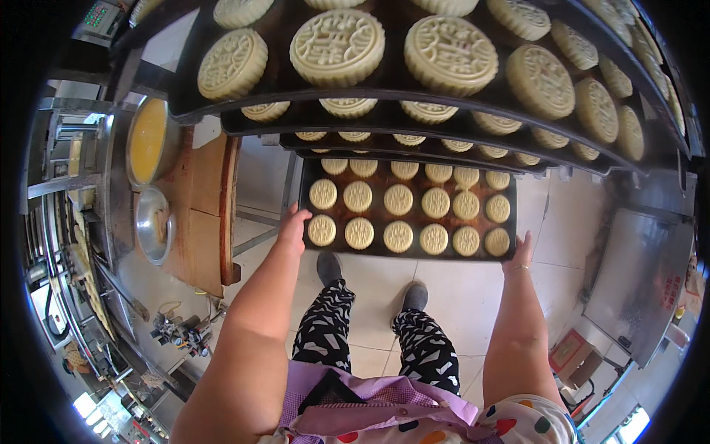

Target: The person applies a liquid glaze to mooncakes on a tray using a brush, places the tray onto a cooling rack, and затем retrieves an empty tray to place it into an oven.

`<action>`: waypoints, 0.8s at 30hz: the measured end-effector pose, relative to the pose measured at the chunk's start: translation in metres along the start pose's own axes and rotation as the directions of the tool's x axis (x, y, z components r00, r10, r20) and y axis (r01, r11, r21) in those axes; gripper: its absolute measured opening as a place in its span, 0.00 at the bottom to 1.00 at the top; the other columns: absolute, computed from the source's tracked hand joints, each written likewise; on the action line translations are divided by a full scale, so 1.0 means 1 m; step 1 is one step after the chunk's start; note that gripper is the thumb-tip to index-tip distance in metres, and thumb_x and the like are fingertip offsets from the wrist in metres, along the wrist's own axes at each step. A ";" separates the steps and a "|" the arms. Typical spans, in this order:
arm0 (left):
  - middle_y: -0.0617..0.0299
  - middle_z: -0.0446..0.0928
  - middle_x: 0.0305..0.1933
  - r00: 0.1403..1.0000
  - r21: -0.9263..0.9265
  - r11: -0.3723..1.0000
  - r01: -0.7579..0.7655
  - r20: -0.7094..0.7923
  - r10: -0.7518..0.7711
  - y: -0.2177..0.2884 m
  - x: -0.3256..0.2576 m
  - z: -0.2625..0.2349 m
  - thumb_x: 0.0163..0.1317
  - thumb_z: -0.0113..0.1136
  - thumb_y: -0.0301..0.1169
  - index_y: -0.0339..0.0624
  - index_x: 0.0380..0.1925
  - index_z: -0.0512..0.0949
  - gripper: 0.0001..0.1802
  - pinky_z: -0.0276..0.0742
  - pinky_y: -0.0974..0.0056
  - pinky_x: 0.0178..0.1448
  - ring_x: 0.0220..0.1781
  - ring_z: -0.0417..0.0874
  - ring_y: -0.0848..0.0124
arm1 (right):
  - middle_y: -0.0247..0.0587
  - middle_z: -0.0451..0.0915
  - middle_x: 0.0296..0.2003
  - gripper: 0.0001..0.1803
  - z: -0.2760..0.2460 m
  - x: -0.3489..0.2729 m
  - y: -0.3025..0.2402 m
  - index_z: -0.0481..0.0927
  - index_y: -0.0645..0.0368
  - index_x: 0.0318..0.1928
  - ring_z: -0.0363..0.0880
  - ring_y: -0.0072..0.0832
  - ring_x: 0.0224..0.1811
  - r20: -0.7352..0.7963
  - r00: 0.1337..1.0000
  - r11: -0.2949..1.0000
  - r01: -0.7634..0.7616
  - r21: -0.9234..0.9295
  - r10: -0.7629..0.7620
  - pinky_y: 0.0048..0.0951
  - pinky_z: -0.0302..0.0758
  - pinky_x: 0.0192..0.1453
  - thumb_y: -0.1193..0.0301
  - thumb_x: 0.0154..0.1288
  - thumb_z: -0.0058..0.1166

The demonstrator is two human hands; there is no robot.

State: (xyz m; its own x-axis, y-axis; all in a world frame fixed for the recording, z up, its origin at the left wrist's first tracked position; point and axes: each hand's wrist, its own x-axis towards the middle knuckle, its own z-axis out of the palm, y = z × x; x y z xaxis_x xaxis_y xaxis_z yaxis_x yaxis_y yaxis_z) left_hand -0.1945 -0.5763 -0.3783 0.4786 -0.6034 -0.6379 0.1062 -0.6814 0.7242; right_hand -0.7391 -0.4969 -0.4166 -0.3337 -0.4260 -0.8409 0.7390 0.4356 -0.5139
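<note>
My left hand (294, 228) and my right hand (520, 251) grip a dark baking tray (414, 255) by its two side edges. Rows of round, pale mooncakes (399, 200) with stamped tops lie on it. The tray's far part is hidden under a stack of trays in the rack (370, 96) above. Larger-looking mooncakes (337, 47) fill the uppermost tray, close to me. On both hands, most of the fingers are hidden below the tray, with the thumbs showing at its sides.
On the left, a metal bowl of yellow liquid (148, 140) and a smaller metal bowl (154, 225) stand beside a wooden board (205, 200). Machinery (177, 329) is at the lower left. At right are a metal-topped table (629, 274) and a cardboard box (577, 359). Tiled floor (370, 337) lies below.
</note>
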 end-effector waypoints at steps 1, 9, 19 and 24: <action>0.57 0.68 0.55 0.993 0.060 0.991 0.120 0.001 -0.121 0.010 0.003 0.015 0.46 0.57 0.26 0.37 0.51 0.69 0.27 0.66 0.61 0.59 0.57 0.67 0.65 | 0.49 0.74 0.51 0.39 0.010 0.006 0.004 0.70 0.62 0.54 0.72 0.44 0.55 -0.001 1.000 0.996 0.010 0.088 -0.010 0.49 0.69 0.57 0.38 0.60 0.38; 0.61 0.72 0.38 0.956 -0.594 0.749 0.294 0.198 -0.218 -0.008 0.061 0.046 0.51 0.53 0.21 0.42 0.33 0.71 0.09 0.70 0.62 0.56 0.41 0.73 0.69 | 0.37 0.67 0.59 0.22 0.117 0.016 0.025 0.65 0.56 0.59 0.59 0.36 0.65 0.233 0.972 0.931 -0.091 0.353 0.007 0.43 0.56 0.66 0.62 0.68 0.33; 0.56 0.52 0.71 0.766 -0.140 0.925 0.353 0.611 -0.200 -0.015 -0.104 -0.035 0.59 0.55 0.34 0.39 0.67 0.51 0.37 0.46 0.58 0.72 0.72 0.53 0.64 | 0.39 0.76 0.51 0.18 0.111 -0.124 0.110 0.74 0.54 0.51 0.75 0.32 0.50 0.273 0.803 0.771 -0.321 -0.550 0.529 0.29 0.72 0.43 0.61 0.63 0.47; 0.53 0.72 0.57 0.852 0.218 0.937 0.274 0.398 -0.341 -0.073 -0.235 -0.195 0.52 0.57 0.25 0.35 0.57 0.67 0.29 0.64 0.66 0.62 0.59 0.71 0.66 | 0.36 0.79 0.47 0.20 0.057 -0.205 0.177 0.71 0.55 0.54 0.77 0.26 0.47 0.764 0.207 0.488 0.662 -0.569 0.611 0.25 0.71 0.46 0.70 0.60 0.51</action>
State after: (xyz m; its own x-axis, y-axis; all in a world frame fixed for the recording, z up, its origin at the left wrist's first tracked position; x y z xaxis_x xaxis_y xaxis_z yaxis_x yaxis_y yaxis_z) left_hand -0.1454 -0.3036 -0.2303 0.0245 -0.4461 -0.8947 0.0404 -0.8938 0.4467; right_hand -0.5060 -0.3779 -0.3252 0.8297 -0.4280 -0.3582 -0.1936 0.3813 -0.9039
